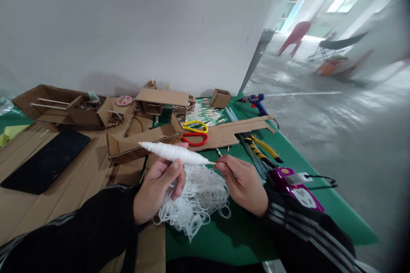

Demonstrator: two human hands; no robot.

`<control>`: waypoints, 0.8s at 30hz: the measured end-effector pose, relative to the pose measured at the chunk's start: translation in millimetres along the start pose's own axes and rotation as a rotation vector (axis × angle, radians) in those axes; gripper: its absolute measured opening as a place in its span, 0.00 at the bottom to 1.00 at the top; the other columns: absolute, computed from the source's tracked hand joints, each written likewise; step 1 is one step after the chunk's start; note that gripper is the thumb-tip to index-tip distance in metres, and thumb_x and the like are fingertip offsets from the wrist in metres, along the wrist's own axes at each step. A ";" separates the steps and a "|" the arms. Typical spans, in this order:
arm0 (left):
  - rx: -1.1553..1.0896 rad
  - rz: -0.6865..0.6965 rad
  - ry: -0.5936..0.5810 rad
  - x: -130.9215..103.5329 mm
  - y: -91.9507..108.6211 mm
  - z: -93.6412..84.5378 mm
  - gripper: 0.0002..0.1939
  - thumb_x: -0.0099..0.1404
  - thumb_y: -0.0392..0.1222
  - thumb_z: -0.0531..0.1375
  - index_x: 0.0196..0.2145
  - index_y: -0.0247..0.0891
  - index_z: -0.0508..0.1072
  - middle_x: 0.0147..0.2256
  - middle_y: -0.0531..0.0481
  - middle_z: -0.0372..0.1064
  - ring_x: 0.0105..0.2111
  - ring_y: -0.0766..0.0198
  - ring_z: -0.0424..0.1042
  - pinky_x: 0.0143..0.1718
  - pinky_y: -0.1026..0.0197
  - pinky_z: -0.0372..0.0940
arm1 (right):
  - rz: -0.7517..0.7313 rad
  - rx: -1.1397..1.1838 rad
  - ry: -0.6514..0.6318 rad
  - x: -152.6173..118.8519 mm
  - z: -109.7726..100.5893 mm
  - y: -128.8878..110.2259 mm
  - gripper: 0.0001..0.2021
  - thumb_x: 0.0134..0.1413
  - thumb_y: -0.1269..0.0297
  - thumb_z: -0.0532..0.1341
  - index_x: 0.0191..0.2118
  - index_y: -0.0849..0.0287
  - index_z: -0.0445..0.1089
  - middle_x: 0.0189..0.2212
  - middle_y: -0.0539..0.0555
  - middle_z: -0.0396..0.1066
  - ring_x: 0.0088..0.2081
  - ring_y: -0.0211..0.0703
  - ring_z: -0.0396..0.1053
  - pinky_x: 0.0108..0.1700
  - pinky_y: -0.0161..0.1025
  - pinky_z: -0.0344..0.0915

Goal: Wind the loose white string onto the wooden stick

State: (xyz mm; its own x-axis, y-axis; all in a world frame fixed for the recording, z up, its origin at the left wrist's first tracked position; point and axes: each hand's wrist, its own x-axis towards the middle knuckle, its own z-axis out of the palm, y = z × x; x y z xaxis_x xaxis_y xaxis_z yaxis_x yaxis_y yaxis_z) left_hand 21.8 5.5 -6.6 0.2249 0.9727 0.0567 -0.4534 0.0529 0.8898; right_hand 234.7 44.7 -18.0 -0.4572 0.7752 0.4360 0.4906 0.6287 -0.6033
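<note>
White cord is wound in a spindle shape on a thin wooden stick, and this wound spindle (177,153) lies tilted across the middle of the head view. My left hand (162,185) holds its body from below, the thumb in front. At the right end my right hand (243,183) pinches the bare tip of the stick between thumb and fingers. Below both hands a loose heap of white cord (198,204) lies on the green table top (243,239). Whether a strand runs from the heap to the spindle I cannot tell.
Cardboard boxes (141,145), red-and-yellow-handled scissors (195,138) and a black tablet-like slab (48,160) lie around. To the right are pliers (261,149), a blue glue gun (256,101) and a purple power strip (296,190). A white panel (134,34) stands behind.
</note>
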 end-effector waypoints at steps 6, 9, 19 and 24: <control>0.012 0.007 0.018 0.0 1.3 0.7 0.25 0.71 0.43 0.52 0.62 0.34 0.52 0.16 0.59 0.60 0.15 0.74 0.53 0.19 0.68 0.50 | 0.063 0.074 0.049 -1.2 0.3 0.8 0.03 0.61 0.67 0.56 0.40 0.57 0.61 0.29 0.50 0.65 0.27 0.37 0.63 0.30 0.34 0.61; 0.010 -0.004 0.009 -0.9 1.1 0.5 0.26 0.71 0.43 0.51 0.63 0.34 0.51 0.16 0.59 0.60 0.15 0.73 0.54 0.20 0.67 0.50 | 0.011 0.014 0.034 -1.5 -0.8 1.2 0.03 0.62 0.69 0.54 0.36 0.56 0.61 0.27 0.50 0.65 0.27 0.37 0.63 0.30 0.34 0.59; 0.010 -0.006 -0.001 -1.2 -1.0 0.7 0.27 0.71 0.42 0.51 0.64 0.34 0.48 0.16 0.60 0.60 0.15 0.73 0.54 0.20 0.66 0.49 | 0.011 0.040 0.043 -1.5 1.4 0.9 0.01 0.61 0.69 0.56 0.37 0.57 0.62 0.28 0.50 0.66 0.27 0.36 0.64 0.30 0.32 0.61; 0.032 0.000 -0.015 -1.9 -2.3 0.9 0.28 0.71 0.42 0.51 0.64 0.34 0.47 0.16 0.60 0.60 0.15 0.72 0.54 0.20 0.66 0.49 | -0.013 0.012 -0.001 -0.8 1.6 1.1 0.06 0.63 0.69 0.52 0.36 0.57 0.63 0.27 0.50 0.67 0.27 0.37 0.65 0.31 0.33 0.60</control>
State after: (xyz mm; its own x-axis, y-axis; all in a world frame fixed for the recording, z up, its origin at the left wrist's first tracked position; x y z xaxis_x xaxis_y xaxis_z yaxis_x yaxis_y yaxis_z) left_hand 23.2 3.4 -8.3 0.2377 0.9693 0.0634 -0.4259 0.0453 0.9037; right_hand 234.4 44.7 -20.0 -0.4642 0.7668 0.4434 0.4754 0.6380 -0.6058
